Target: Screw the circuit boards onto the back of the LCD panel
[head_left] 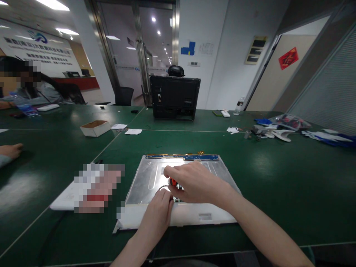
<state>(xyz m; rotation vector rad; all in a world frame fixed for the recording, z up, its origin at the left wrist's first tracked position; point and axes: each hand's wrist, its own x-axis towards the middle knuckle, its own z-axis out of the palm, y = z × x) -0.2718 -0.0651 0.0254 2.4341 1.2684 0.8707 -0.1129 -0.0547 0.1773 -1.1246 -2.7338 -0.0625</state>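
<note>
A flat display panel (pixel 142 181) lies on the green table, with a silver metal back and a white strip along its near side. A narrow blue circuit board (pixel 182 157) runs along its far edge. Over the panel's middle, my right hand (pixel 197 181) is closed around the red and black handle of a screwdriver (pixel 172 182); its tip is hidden. My left hand (pixel 160 207) rests on the near part of the panel, fingers drawn together just below the right hand. What those fingers pinch is hidden. A thin dark cable (pixel 162 187) curves beside them.
Left of the panel lies a white device (pixel 65 198), partly blurred out. Farther back are an open white box (pixel 96 128) and a black monitor (pixel 175 98). Bags and loose parts (pixel 289 124) lie at the right. A co-worker's hand (pixel 11 150) rests at the left.
</note>
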